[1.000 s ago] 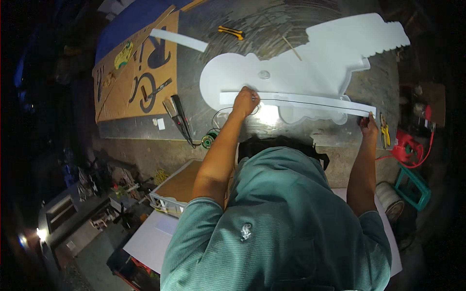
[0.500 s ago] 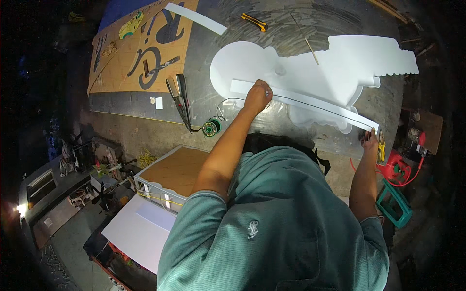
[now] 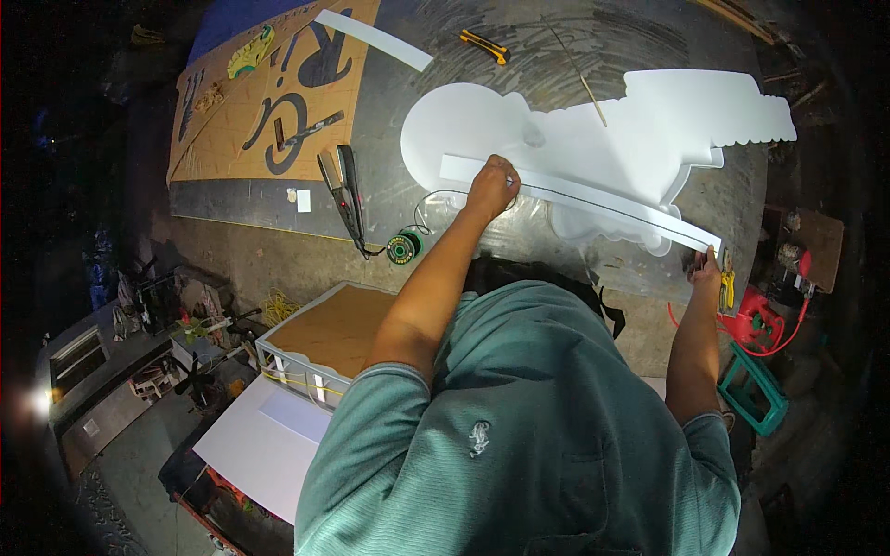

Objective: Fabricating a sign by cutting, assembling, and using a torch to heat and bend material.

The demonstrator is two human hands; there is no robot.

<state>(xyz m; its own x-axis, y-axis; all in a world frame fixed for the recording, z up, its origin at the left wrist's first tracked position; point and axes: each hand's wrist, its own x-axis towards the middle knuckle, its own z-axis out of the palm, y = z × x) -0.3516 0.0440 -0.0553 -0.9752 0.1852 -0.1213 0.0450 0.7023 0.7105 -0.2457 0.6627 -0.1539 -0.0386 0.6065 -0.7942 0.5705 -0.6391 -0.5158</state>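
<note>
A long white strip (image 3: 462, 168) lies slantwise across a large white cutout (image 3: 454, 116) with a curvy outline. A thin dark wire (image 3: 593, 199) runs lengthwise along the strip. My left hand (image 3: 492, 192) pinches over the strip's left part, closed on the wire. At the strip's far right end, my right hand (image 3: 706, 267) holds the tip between thumb and fingers; whether the wire is in that grip too is hard to make out. From a green and black spool (image 3: 402, 247) at the table's near edge, the wire loops up towards my left hand.
A black hinged tool like a hair straightener (image 3: 347, 199) lies beside the spool. Farther back are a yellow-black utility knife (image 3: 486, 45), another white strip (image 3: 375, 40) and a thin stick (image 3: 594, 100). Yellow-handled pliers (image 3: 727, 287) sit by my right hand. Lettered brown board (image 3: 222, 139) covers the left.
Both hands keep their places and grips on the wire and strip. Only a slight shift of the whole view shows.
</note>
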